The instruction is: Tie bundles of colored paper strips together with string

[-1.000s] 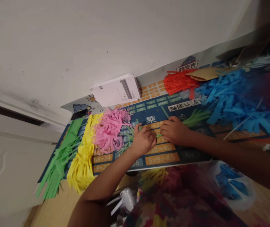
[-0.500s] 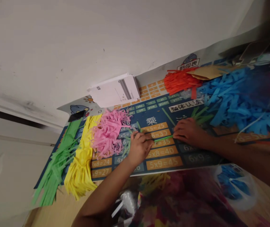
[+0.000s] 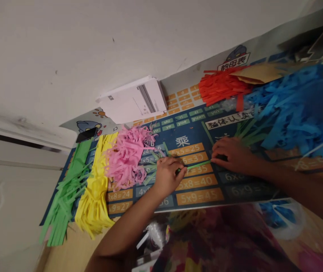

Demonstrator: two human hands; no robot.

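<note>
A thin green paper strip point(image 3: 197, 165) is stretched between my two hands over a blue multiplication-table mat point(image 3: 201, 189). My left hand point(image 3: 168, 174) is closed in a fist-like pinch on the strip's left end. On the strip's right end my right hand point(image 3: 232, 154) is closed, fingers pressed to the mat. A few loose green strips point(image 3: 244, 132) lie just beyond my right hand, and some more point(image 3: 152, 166) lie left of my left hand beside the pink pile point(image 3: 127, 156).
Piles of cut paper strips lie on the mat: green point(image 3: 67, 189), yellow point(image 3: 95, 192), orange-red point(image 3: 220, 87), blue point(image 3: 300, 109). A white booklet stack point(image 3: 133, 101) leans by the wall. Below the mat's near edge lie plastic bags of coloured paper point(image 3: 215, 241).
My hands have moved apart, the right one sliding right, and the green strip now spans a longer gap between them. The view has shifted slightly.
</note>
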